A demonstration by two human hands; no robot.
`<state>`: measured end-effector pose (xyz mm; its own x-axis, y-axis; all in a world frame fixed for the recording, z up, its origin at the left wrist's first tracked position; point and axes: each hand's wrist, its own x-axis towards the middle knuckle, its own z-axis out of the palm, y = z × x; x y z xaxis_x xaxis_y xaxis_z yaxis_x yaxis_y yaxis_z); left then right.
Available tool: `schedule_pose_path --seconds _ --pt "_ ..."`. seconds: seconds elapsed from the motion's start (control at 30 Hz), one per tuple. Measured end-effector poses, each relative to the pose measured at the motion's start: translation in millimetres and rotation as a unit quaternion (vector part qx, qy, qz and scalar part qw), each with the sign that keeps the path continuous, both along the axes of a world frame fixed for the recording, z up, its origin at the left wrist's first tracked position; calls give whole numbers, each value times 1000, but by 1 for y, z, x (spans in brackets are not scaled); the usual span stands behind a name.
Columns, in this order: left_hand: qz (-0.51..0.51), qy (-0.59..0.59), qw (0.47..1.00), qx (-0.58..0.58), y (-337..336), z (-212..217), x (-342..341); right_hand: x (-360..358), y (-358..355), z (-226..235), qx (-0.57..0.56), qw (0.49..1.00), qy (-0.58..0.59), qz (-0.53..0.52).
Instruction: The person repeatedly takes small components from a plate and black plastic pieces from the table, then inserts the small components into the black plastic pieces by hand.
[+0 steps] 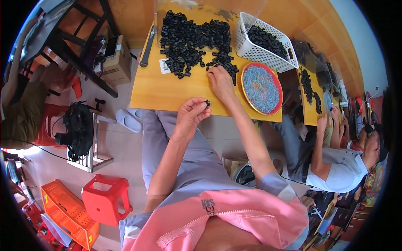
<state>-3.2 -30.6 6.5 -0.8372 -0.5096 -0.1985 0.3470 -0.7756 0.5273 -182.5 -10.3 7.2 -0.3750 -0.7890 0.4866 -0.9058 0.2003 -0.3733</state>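
Left fingers (pixel 197 110) pinch a black part (pixel 208 103) (near the table edge (pixel 163 104)).

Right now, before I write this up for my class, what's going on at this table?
A person's left hand pinches a small black part over the table's near edge. The right hand is at the heap of black parts; whether it grips one is unclear. To its right are a round red tray of translucent bluish pieces and a white perforated basket holding more black pieces.
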Motion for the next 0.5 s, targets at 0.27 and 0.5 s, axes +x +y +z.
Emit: schedule_pose_path --seconds 0.27,0.5 --pt "31 -27 999 5 -4 -7 0 36 47 28 -50 766 -637 72" --pt "28 -18 999 -1 -1 -6 -4 63 65 44 -60 835 -544 59"
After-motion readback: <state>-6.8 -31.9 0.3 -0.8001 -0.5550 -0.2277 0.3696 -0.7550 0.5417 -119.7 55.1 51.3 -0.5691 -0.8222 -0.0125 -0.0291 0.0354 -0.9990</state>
